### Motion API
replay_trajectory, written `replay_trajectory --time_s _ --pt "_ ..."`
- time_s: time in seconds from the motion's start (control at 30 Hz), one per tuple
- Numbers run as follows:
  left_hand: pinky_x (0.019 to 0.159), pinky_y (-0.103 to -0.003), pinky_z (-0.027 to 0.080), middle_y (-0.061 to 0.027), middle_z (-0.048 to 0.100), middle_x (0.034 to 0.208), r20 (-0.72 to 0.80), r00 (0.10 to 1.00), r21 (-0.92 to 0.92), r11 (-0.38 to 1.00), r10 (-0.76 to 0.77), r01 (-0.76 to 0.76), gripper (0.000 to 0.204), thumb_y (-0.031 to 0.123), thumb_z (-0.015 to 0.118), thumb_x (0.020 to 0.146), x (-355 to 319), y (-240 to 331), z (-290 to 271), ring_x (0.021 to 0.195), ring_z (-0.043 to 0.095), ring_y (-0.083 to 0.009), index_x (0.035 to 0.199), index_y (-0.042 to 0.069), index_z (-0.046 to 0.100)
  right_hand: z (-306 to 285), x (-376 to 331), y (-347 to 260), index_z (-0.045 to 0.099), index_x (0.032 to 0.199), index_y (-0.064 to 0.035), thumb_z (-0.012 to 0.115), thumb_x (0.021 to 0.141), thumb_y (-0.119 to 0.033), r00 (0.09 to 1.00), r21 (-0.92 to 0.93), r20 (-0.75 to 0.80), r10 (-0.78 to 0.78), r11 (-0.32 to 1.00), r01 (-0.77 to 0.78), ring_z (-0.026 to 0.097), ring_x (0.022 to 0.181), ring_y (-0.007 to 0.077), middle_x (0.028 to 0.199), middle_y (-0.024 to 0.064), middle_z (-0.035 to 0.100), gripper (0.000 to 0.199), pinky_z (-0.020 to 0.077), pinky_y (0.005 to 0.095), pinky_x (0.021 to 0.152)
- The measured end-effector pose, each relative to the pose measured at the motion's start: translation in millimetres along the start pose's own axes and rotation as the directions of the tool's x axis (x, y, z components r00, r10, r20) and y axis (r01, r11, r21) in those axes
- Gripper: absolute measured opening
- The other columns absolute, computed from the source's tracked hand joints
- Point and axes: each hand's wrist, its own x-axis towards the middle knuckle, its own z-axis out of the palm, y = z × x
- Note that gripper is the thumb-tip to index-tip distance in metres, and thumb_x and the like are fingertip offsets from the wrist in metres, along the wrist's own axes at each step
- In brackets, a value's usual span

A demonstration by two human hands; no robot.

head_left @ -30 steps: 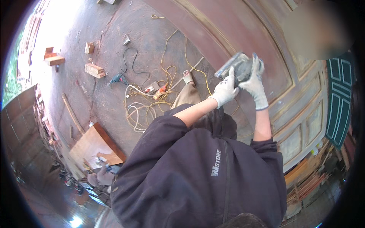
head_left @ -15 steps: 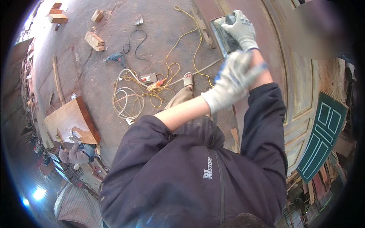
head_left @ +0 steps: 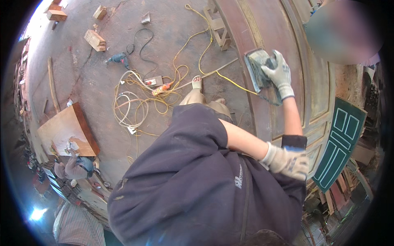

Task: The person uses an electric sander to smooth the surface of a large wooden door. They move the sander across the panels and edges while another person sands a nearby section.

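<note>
My right hand [head_left: 280, 76], in a pale work glove, grips the top of a power sander [head_left: 259, 67]. The sander rests on a large reddish-brown panelled wooden door [head_left: 266, 117], its pad edge showing on the left. A yellow cord [head_left: 236, 84] runs toward it from the floor. My left arm crosses in front of my body. My left hand [head_left: 289, 160], in a matching glove, lies over the dark jacket sleeve [head_left: 293, 141] of my right arm, fingers curled round the cloth. The left thumb area is blurred.
On the floor lie a blue power drill [head_left: 118, 59], coiled hoses and cords [head_left: 131, 106], an orange connector [head_left: 162, 88] and wood blocks [head_left: 95, 40]. A wooden support [head_left: 219, 28] stands by the door. A green panel [head_left: 338, 143] leans at right. Another person [head_left: 78, 166] crouches by a wooden slab [head_left: 67, 127].
The sander and my right hand have moved nearer and to the right across the door. My left hand has gone from my right forearm down onto the sleeve.
</note>
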Motion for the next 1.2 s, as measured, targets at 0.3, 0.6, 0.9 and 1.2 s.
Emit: replay_trajectory --time_s 0.3,0.6,0.9,1.2 --pt "0.075 -0.045 0.044 -0.0182 0.054 0.109 -0.747 0.665 -0.661 -0.149 0.033 -0.735 0.042 0.043 0.058 0.092 87 63 141 0.091 0.054 -0.0348 0.108 0.004 0.057 -8 -101 34 0.052 0.135 -0.005 0.084 0.071 -0.031 0.99 0.063 -0.026 0.141 0.988 -0.139 0.062 0.113 0.0348 0.122 0.0175 0.063 0.077 0.0492 0.0444 0.098" --pt "0.092 -0.05 0.045 -0.0136 0.064 0.114 -0.098 0.983 -0.242 0.962 -0.153 0.125 0.043 0.035 0.068 0.078 18 -71 -73 0.112 0.056 -0.0351 0.111 0.009 0.067 -5 -61 35 0.051 0.137 -0.0048 0.084 0.07 -0.032 0.984 0.011 -0.139 0.115 0.993 -0.114 0.062 0.115 0.0357 0.123 0.0179 0.064 0.079 0.0486 0.0422 0.099" --pt "0.084 -0.039 0.054 -0.0118 0.071 0.097 -0.355 0.183 0.124 0.148 -0.917 0.981 0.027 0.034 0.072 0.081 -106 -231 -139 0.093 0.069 -0.0285 0.096 0.011 0.074 39 -52 6 0.045 0.137 -0.0018 0.086 0.073 -0.021 0.871 0.467 0.193 0.452 0.738 -0.487 0.061 0.108 0.0211 0.121 0.0121 0.062 0.078 0.0514 0.0364 0.093" --pt "0.088 -0.037 0.054 -0.011 0.071 0.101 -0.323 -0.036 -0.305 0.068 -0.946 0.95 0.026 0.022 0.075 0.078 -95 -191 -42 0.096 0.069 -0.0268 0.099 0.009 0.071 46 -152 111 0.046 0.143 -0.0027 0.079 0.082 -0.014 0.795 0.432 0.444 0.413 0.679 -0.594 0.064 0.109 0.0193 0.127 0.0125 0.062 0.07 0.0549 0.0354 0.087"
